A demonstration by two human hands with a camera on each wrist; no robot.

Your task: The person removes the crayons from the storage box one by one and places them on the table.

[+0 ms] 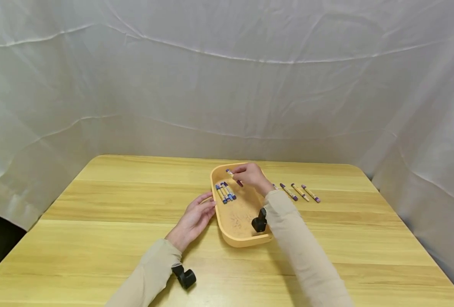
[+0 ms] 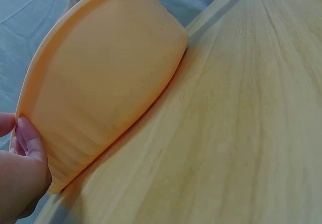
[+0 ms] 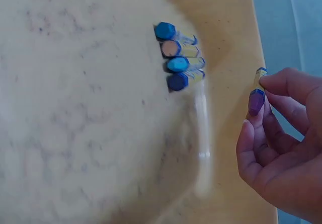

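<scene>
Woodgrain table (image 1: 111,204) | right hand (image 1: 251,175) pinches purple crayon (image 3: 256,99) | rounded tray (image 1: 230,238)

We see the right hand (image 1: 252,175) pinching a crayon (image 1: 234,178) over the tray (image 1: 237,241); the left hand (image 1: 194,218) touches the tray's left rim; three crayons (image 1: 299,192) lie right of the tray

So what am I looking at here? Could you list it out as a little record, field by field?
Setting: wooden table, white cloth behind
Tray: orange tray on the table
In the tray: four crayons lying side by side
Right hand: pinches a purple crayon over the tray's far end
Left hand: fingers rest against the tray's outer wall
Beside the tray: three loose crayons on the table to its right
</scene>
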